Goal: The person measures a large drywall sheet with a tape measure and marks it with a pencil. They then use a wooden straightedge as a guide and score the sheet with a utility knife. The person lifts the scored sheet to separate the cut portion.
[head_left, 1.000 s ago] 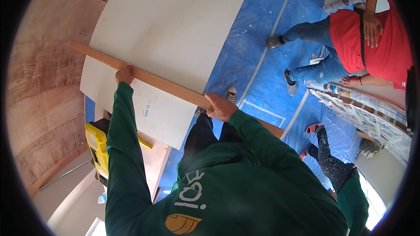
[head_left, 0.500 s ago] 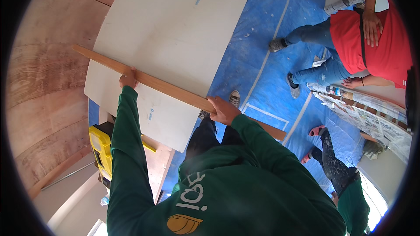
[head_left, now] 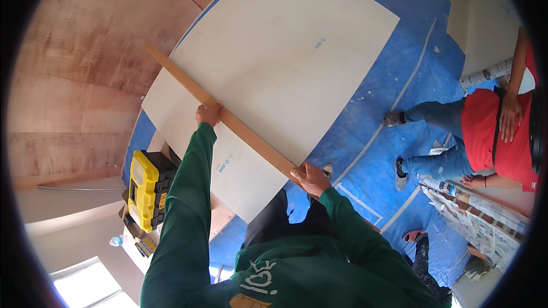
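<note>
I have a long wooden strip (head_left: 228, 120) lying across a big white board (head_left: 274, 80), and both my hands are on it. My left hand (head_left: 208, 114) is closed around the strip near its middle, over the board, and my right hand (head_left: 311, 178) grips it at the board's near edge, just beside my knee. The board rests on a low wooden stand above the blue floor sheet (head_left: 399, 97), with a yellow tool case (head_left: 145, 188) beside it on my left. I judge the step in hand is setting the strip as a straight guide across the board. The next move, I think, calls for steady pressure from both hands so the strip does not slide.
</note>
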`<action>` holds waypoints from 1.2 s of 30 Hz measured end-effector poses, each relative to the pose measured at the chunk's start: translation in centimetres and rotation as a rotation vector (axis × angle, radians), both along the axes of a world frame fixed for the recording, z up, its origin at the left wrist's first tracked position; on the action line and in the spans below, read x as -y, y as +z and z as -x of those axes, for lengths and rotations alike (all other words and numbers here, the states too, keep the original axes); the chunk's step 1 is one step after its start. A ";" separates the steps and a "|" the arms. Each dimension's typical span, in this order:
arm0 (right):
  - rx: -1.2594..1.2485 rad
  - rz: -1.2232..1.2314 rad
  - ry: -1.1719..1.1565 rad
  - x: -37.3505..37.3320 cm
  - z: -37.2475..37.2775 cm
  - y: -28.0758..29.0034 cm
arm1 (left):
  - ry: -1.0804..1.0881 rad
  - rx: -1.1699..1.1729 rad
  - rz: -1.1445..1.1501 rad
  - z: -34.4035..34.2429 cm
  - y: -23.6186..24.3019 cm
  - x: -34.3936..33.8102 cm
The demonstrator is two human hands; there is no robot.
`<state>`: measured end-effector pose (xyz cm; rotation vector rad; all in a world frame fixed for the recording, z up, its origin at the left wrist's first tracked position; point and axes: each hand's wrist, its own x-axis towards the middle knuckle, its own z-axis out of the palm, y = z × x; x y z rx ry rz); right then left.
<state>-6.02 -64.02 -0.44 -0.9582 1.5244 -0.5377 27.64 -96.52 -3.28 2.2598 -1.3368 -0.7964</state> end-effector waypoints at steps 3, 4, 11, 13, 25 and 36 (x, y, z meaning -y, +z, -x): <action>0.004 -0.064 0.041 0.1 0.1 0.1 | 0.010 0.118 -0.025 -0.7 0.0 1.1; 0.008 -0.065 0.045 0.1 0.1 0.3 | -0.002 0.177 -0.029 -1.0 0.1 1.7; -0.075 -0.053 0.025 0.1 -0.4 0.3 | 0.059 0.203 0.009 -2.4 1.1 6.3; -0.108 -0.024 0.031 -0.1 -0.5 -0.3 | -0.040 0.259 -0.092 -2.4 1.1 6.9; -0.096 0.011 0.060 0.0 -0.9 -0.9 | 0.108 0.042 -0.129 -1.4 3.8 4.5; -0.027 -0.054 0.092 0.2 -0.6 -1.0 | -0.015 -0.304 0.138 -3.6 3.6 -3.7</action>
